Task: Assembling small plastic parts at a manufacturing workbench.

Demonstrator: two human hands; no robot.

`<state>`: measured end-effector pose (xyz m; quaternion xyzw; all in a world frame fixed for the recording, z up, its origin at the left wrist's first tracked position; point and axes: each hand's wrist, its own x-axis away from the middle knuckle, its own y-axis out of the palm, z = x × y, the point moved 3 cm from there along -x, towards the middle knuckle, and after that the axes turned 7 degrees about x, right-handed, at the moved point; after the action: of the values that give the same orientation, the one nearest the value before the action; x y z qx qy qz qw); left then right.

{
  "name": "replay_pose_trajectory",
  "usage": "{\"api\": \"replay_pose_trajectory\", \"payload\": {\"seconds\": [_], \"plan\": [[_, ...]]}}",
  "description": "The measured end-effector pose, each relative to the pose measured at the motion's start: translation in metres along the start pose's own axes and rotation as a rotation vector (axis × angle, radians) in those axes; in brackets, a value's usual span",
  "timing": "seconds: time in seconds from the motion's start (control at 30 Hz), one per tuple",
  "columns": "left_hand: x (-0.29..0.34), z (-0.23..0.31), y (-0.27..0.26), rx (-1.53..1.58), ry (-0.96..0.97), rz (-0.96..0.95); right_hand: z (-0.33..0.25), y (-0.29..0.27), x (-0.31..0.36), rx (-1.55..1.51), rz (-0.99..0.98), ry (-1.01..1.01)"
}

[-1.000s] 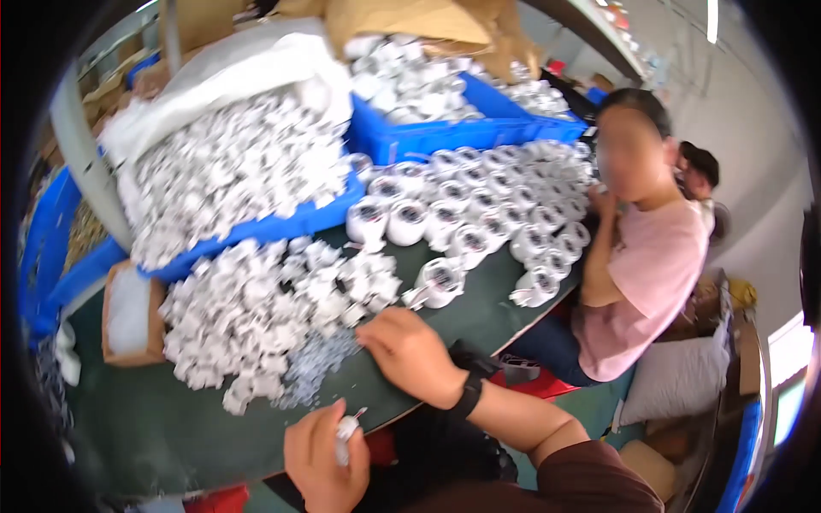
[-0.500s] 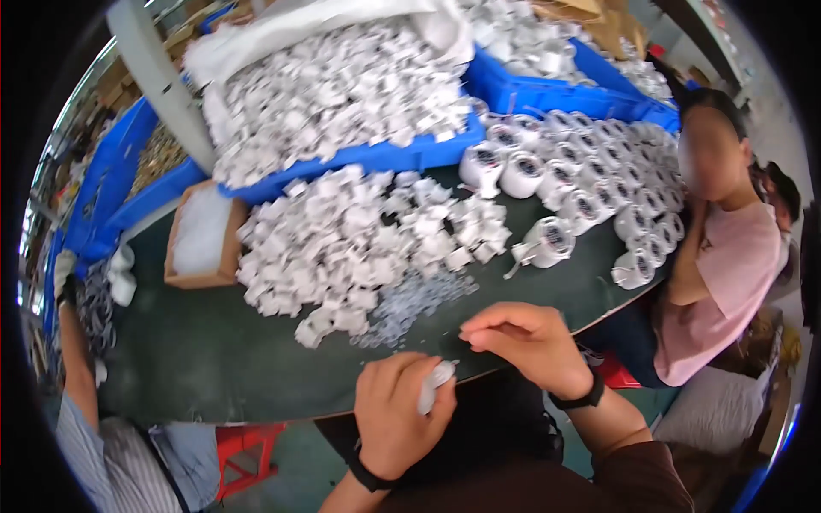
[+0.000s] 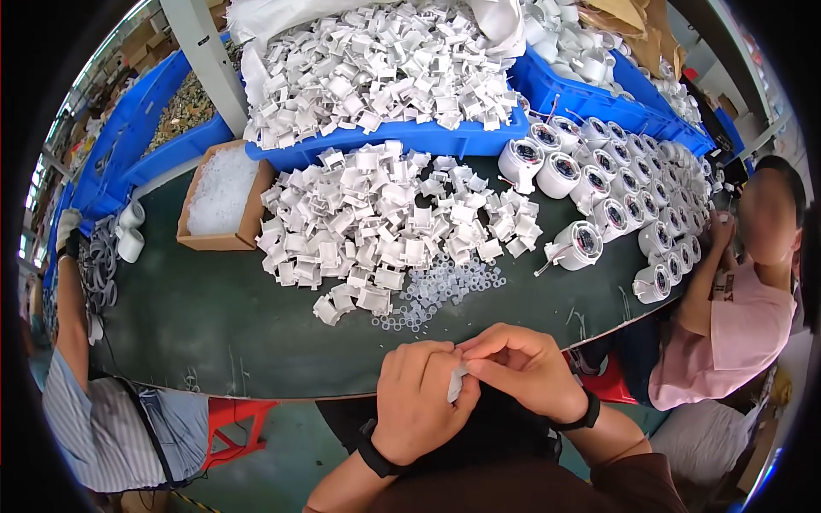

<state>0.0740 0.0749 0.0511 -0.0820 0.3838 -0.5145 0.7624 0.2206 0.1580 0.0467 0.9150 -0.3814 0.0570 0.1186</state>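
Note:
My left hand (image 3: 417, 400) is closed around a small white plastic part (image 3: 457, 384), held just off the near edge of the table. Thumb and fingers of my right hand (image 3: 532, 369) are pinched together at the upper end of that part, touching it; anything between those fingertips is hidden. Beyond my hands, small translucent rings (image 3: 440, 291) lie scattered on the dark green tabletop (image 3: 197, 316). Behind them is a heap of white plastic brackets (image 3: 359, 222).
A blue bin (image 3: 462, 139) heaped with white brackets stands at the back. A cardboard box (image 3: 214, 243) sits left, rows of white round housings (image 3: 560, 175) right. One person in a striped top (image 3: 124, 419) is at the left, another in pink (image 3: 718, 333) at the right.
My right hand has moved left and met the white part in my left hand. The view has shifted, and the person at the right has lowered a hand toward the table.

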Motion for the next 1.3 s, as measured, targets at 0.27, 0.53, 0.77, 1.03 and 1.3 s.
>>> {"api": "replay_pose_trajectory", "payload": {"seconds": [0.27, 0.53, 0.77, 1.03, 1.3], "plan": [[0.003, -0.001, 0.004, 0.013, 0.032, 0.064, 0.003, 0.006, 0.003, -0.119, 0.123, 0.034], [0.002, -0.007, 0.001, 0.061, 0.057, 0.052, 0.002, 0.006, 0.004, -0.003, 0.11, -0.043], [0.009, -0.019, -0.035, 0.167, 0.236, -0.263, 0.01, 0.009, 0.01, 0.176, -0.079, 0.088], [0.042, -0.094, -0.144, -0.596, -0.343, 0.328, -0.061, -0.121, -0.013, 1.705, 0.642, -0.354], [0.042, -0.057, -0.096, -0.477, -0.258, 0.328, -0.046, -0.111, 0.001, 1.635, 0.821, -0.379]]}}
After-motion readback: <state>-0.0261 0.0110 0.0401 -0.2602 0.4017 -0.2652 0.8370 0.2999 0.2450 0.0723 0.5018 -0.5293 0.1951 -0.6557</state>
